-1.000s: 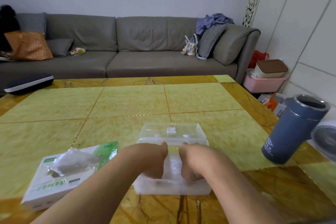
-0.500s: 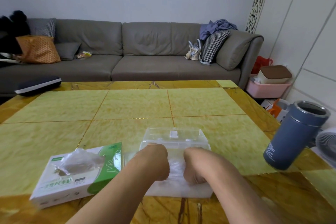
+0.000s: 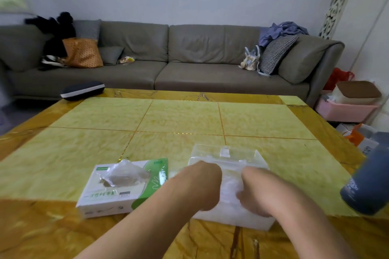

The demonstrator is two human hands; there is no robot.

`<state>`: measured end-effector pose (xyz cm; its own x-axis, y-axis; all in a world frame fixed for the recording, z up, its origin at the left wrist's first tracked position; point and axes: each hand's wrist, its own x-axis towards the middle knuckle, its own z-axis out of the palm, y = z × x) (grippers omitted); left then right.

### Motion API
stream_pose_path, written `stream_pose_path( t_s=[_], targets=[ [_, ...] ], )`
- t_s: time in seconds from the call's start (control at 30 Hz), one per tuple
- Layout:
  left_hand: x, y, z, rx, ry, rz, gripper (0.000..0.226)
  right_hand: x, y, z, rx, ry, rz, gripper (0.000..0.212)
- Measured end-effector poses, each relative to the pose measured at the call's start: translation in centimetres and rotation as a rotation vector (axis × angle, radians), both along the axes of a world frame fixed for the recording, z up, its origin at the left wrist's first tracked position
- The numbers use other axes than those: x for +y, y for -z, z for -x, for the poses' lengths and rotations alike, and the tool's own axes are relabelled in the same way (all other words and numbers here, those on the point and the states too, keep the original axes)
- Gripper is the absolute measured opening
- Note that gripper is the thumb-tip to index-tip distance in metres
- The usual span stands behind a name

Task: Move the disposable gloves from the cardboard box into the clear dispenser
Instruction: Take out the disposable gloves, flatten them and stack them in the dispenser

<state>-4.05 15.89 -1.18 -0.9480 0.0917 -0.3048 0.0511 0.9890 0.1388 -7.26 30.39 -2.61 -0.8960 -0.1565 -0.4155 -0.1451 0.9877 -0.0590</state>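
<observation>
Head view: both hands are down inside the clear dispenser point(image 3: 229, 191), which stands on the bench point(image 3: 147, 132) just in front of the person. The left hand point(image 3: 205, 187) and the right hand point(image 3: 253, 195) are curled, knuckles up, and between them lies a whitish stack of gloves point(image 3: 229, 190). The fingers are hidden in the plastic, so I cannot tell if they grip the stack or only press it down. The lid of the dispenser is folded back flat at 12 o'clock from the hands.

I judge the step in hand is to settle the gloves into the dispenser. The next move probably calls for pressing the stack flat below the rim, taking the hands out, and closing the lid without catching loose film.

The cardboard box point(image 3: 122, 187) lies at 9 o'clock from the dispenser, just beside it. One thin glove point(image 3: 124, 174) sticks out of its top opening; how many remain inside cannot be seen. At 3 o'clock a blue flask point(image 3: 368, 183) stands well apart, and its inside does not show.
</observation>
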Motion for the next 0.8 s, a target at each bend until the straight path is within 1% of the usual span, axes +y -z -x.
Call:
stream_pose_path(
  t_s=[0.03, 0.1, 0.17, 0.2, 0.27, 0.33, 0.37, 0.4, 0.43, 0.47, 0.5, 0.53, 0.57, 0.63, 0.67, 0.73, 0.8],
  targets=[
    [-0.5, 0.0, -0.5, 0.049, -0.001, -0.042, 0.013, 0.0, -0.3, -0.5, 0.053, -0.003, 0.001, 0.017],
    [-1.6, -0.3, -1.6, 0.149, -0.007, -0.144, 0.031, -0.2, -1.0, -1.5, 0.173, -0.018, 0.016, 0.023],
    [-2.9, -0.9, -2.9, 0.256, -0.008, -0.224, 0.041, -0.4, -2.1, -2.7, 0.249, -0.031, 0.019, 0.020],
    [-3.9, -1.1, -3.3, 0.347, -0.022, -0.261, 0.040, -0.7, -2.5, -3.1, 0.277, -0.035, 0.020, 0.018],
    [-6.4, -1.0, -3.6, 0.571, -0.115, -0.361, 0.035, -1.2, -3.2, -3.6, 0.330, -0.012, 0.041, 0.021],
    [-9.6, -0.3, -3.8, 0.686, -0.241, -0.409, 0.030, -2.1, -3.5, -3.9, 0.392, 0.010, 0.071, 0.028],
    [-11.2, 0.2, -4.0, 0.688, -0.280, -0.361, 0.031, -2.5, -3.4, -4.0, 0.422, 0.015, 0.092, 0.031],
    [-13.0, 1.0, -4.3, 0.646, -0.311, -0.283, 0.039, -2.8, -3.0, -3.9, 0.448, 0.007, 0.124, 0.035],
    [-14.4, 1.7, -4.6, 0.564, -0.340, -0.209, 0.046, -3.1, -2.7, -3.9, 0.466, -0.004, 0.158, 0.038],
    [-15.8, 2.5, -4.6, 0.502, -0.371, -0.200, 0.045, -3.4, -2.3, -3.8, 0.484, -0.021, 0.176, 0.039],
    [-16.6, 2.8, -4.8, 0.475, -0.408, -0.223, 0.032, -3.7, -2.0, -3.6, 0.508, -0.031, 0.203, 0.038],
    [-17.4, 3.2, -4.8, 0.485, -0.429, -0.253, 0.014, -4.0, -1.6, -3.5, 0.543, -0.043, 0.249, 0.037],
    [-17.8, 3.2, -4.7, 0.511, -0.456, -0.279, 0.006, -4.2, -1.3, -3.3, 0.595, -0.061, 0.320, 0.036],
    [-18.1, 3.0, -4.3, 0.595, -0.490, -0.347, 0.014, -4.7, -0.8, -3.3, 0.698, -0.118, 0.464, 0.038],
    [-18.2, 2.6, -4.2, 0.654, -0.512, -0.420, 0.015, -5.2, -0.7, -3.4, 0.719, -0.150, 0.511, 0.039],
    [-18.0, 1.5, -4.4, 0.760, -0.556, -0.591, 0.016, -6.0, -0.2, -3.7, 0.723, -0.207, 0.574, 0.039],
    [-17.7, 0.7, -4.9, 0.820, -0.604, -0.787, 0.013, -6.8, 0.5, -3.9, 0.744, -0.274, 0.609, 0.039]
  ],
)
